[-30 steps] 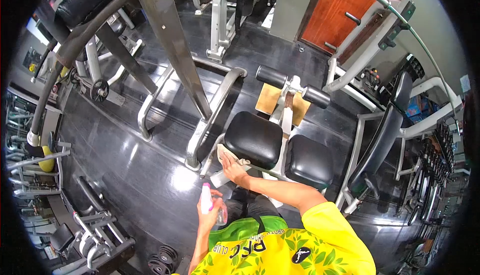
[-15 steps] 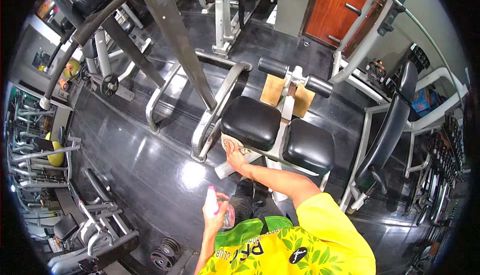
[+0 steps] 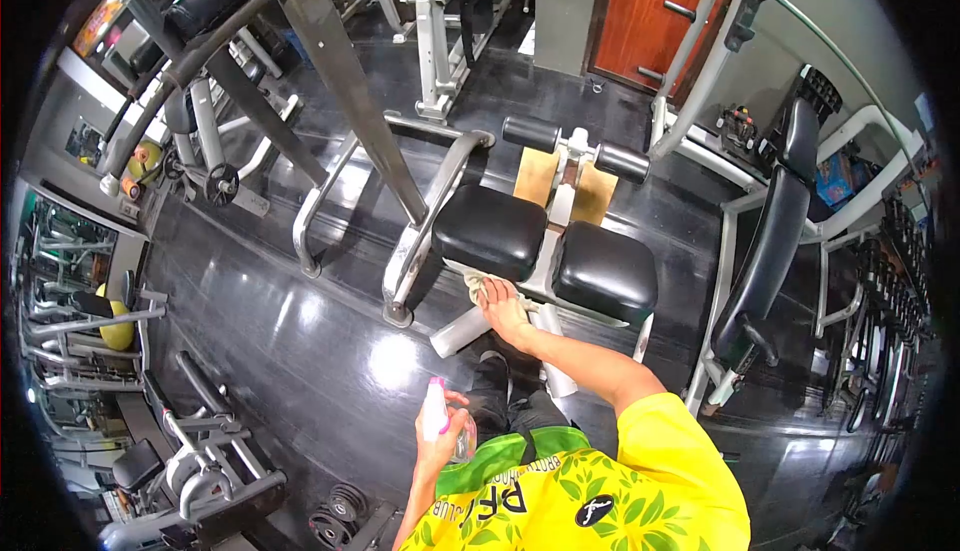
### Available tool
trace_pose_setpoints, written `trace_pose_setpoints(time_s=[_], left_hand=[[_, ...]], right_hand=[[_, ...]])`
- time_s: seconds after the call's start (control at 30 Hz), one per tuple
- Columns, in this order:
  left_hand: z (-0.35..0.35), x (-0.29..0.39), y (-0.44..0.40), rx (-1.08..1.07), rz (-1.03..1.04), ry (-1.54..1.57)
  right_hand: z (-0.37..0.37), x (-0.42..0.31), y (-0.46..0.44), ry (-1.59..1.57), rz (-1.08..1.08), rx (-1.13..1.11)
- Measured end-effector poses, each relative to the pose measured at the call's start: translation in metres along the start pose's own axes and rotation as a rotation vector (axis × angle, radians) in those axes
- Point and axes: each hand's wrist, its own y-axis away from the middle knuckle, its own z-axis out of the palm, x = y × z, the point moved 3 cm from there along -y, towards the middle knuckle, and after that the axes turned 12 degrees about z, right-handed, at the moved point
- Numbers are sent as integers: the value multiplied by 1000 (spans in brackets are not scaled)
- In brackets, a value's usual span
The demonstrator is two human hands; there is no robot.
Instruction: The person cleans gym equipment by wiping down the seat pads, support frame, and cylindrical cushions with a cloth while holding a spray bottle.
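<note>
My right hand presses a light cloth on the pale metal frame just below the front edge of the left black seat pad. The right black pad lies beside it. Lower down, my left hand is wrapped round a spray bottle with a white and pink head, held upright near my lap. Part of the bottle's clear body shows behind the fingers. Beyond the pads are two black foam rollers on a metal post.
A curved metal machine frame stands left of the pads. To the right is a tall black backrest, with a dumbbell rack behind it. Weight plates lie on the floor at the lower left. An orange door is at the back.
My right hand and the cloth have moved right along the frame, from the left pad's corner towards its middle. My left hand still holds the bottle. The whole view has shifted a little.
</note>
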Motion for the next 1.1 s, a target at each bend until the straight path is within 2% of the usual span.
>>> trace_pose_setpoints(time_s=[0.17,0.33,0.57,0.63,0.73,0.93,1.03,1.07,1.1], left_hand=[[-2,-7,5,-47,-20,-58],[3,-8,0,-105,-9,-14],[13,-9,-14,-185,38,2],[13,-10,-16,-191,-4,34],[9,-11,-19,-204,-5,26],[-6,-14,-26,-201,-13,-15],[-13,-12,-31,-166,-4,-14],[-15,-13,-33,-159,6,-10],[-18,-14,-36,-154,9,-15]], right_hand=[[-4,31,34,-79,114,-93],[-25,75,82,-109,134,-31],[-52,139,148,-202,211,-150],[-61,154,161,-226,265,-243],[-59,169,177,-261,256,-145],[-85,174,181,-351,389,-247],[-67,182,178,-640,739,-466],[-53,186,178,-709,776,-533],[-51,183,170,-976,747,-548]])
